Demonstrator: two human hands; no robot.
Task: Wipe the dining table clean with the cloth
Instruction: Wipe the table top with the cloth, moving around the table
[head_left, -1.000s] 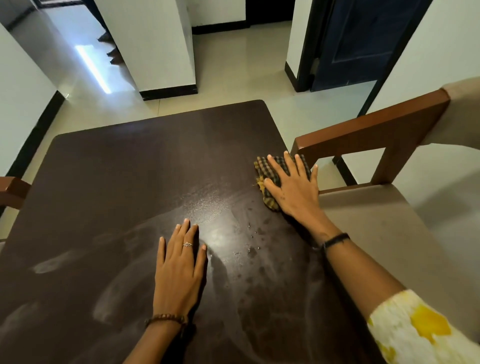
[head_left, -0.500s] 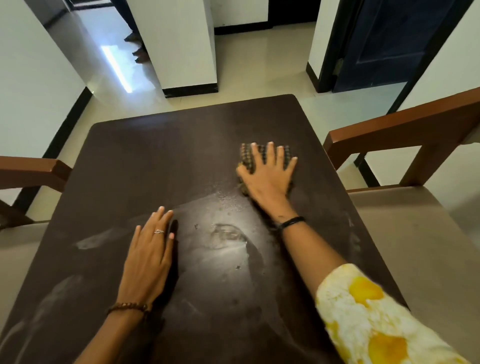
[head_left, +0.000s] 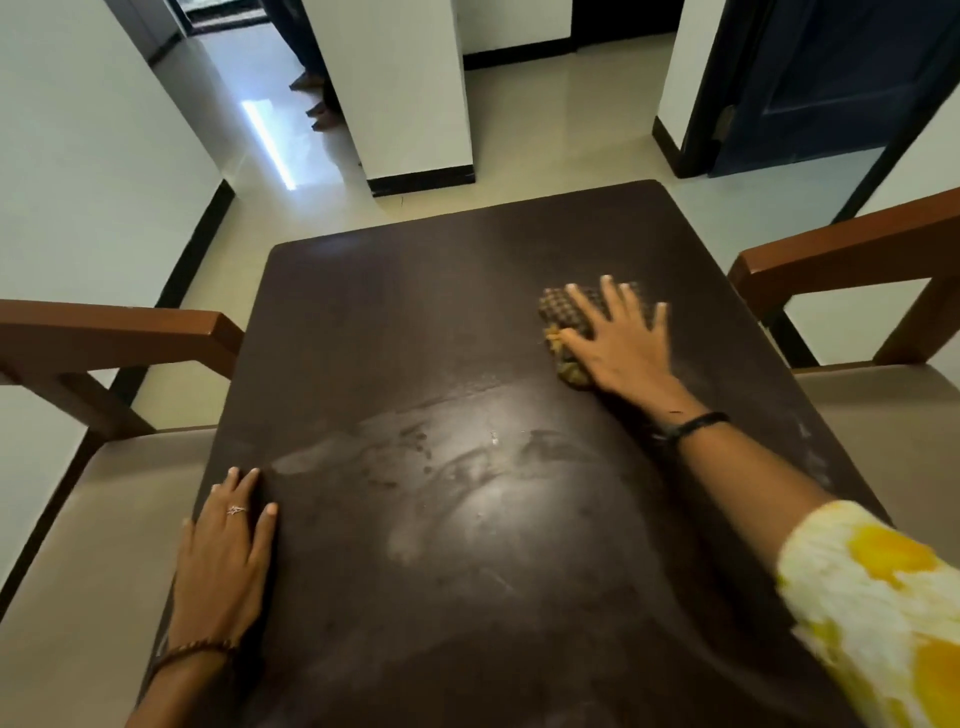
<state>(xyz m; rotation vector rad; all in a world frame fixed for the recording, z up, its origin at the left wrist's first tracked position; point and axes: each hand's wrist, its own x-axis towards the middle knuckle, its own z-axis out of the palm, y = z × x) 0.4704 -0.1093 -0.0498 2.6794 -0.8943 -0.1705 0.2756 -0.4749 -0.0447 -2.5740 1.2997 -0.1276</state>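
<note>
The dark brown dining table (head_left: 415, 322) fills the middle of the view, with damp smears and streaks across its near half. A checked brown and yellow cloth (head_left: 558, 322) lies on the far right part of the tabletop. My right hand (head_left: 621, 343) presses flat on it with fingers spread, covering most of the cloth. My left hand (head_left: 226, 551) rests flat on the table's near left edge, fingers straight, holding nothing.
A chair with a brown wooden back stands at the left side (head_left: 119, 332) and another at the right (head_left: 841, 260), their beige seats tucked close to the table. Beyond the table are a cream tiled floor, a white pillar (head_left: 410, 88) and a dark blue door (head_left: 831, 78).
My right hand has slid the cloth across the far right part of the tabletop. The view has swung, so my left hand now shows lower left, at the table's edge.
</note>
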